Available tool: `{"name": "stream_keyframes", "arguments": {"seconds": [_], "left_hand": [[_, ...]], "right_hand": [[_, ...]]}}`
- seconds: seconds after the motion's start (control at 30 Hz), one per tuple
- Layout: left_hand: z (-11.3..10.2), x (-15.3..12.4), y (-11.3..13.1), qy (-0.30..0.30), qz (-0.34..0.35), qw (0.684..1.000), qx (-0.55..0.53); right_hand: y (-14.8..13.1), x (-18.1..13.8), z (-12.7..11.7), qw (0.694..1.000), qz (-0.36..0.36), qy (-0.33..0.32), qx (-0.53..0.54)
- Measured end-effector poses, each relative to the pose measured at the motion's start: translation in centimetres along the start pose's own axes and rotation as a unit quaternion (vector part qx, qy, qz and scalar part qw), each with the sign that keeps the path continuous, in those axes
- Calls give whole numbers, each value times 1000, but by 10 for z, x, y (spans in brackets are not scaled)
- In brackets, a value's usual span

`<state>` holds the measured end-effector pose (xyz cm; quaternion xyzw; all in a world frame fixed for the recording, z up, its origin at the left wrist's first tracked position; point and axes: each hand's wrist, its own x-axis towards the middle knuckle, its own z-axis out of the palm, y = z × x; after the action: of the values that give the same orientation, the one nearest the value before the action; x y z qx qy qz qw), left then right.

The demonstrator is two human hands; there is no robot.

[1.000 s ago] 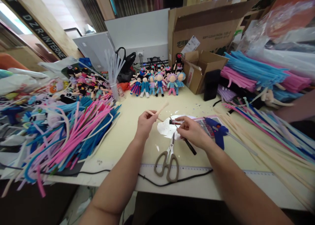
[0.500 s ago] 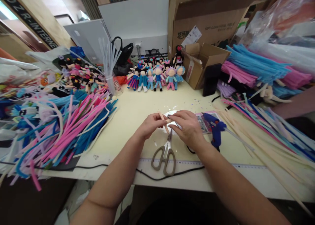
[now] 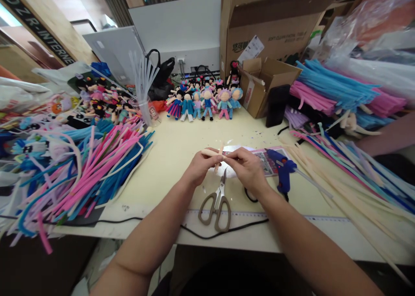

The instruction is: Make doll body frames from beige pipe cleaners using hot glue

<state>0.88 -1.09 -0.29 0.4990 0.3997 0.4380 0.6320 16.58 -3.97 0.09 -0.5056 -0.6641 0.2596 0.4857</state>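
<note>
Fingers of my left hand (image 3: 201, 165) pinch a short cream pipe cleaner (image 3: 221, 147), whose pieces stick out above and below the fingertips and look crossed. My right hand (image 3: 247, 168) meets it from the other side, thumb and forefinger pressed together on the same piece; its exact shape there is partly hidden. Just below the hands lie scissors (image 3: 215, 209) with grey-brown handles, blades pointing away from me. To the right of my right hand rests a blue hot glue gun (image 3: 282, 168) with a clear glue stick in its back.
Loose pipe cleaners (image 3: 94, 166) in pink, blue and cream heap up on the left; more bundles (image 3: 337, 86) lie on the right. Several small dolls (image 3: 207, 99) stand at the back beside an opened carton (image 3: 259, 86). A black cable (image 3: 207, 237) runs along the front edge.
The pipe cleaner has turned between my hands, and one pale piece now points left over my left fingers. My right fingers have closed down to a pinch. Scissors and glue gun stay put.
</note>
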Motion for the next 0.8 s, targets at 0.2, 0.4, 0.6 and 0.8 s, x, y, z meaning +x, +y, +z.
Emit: {"name": "stream_keyframes", "arguments": {"seconds": [0.2,0.4,0.6,0.8], "left_hand": [[-3,1,1,-2,32,999,32],[-6,0,5,20,-6,997,70],[-8,1,4,26,-18,995,91],[-11,2,-1,20,1,991,129]], "right_hand": [[5,4,2,989,102,-45,100],[5,8,0,971,180,-112,113],[2,8,-3,973,158,-156,64],[3,6,-2,964,167,-190,85]]}}
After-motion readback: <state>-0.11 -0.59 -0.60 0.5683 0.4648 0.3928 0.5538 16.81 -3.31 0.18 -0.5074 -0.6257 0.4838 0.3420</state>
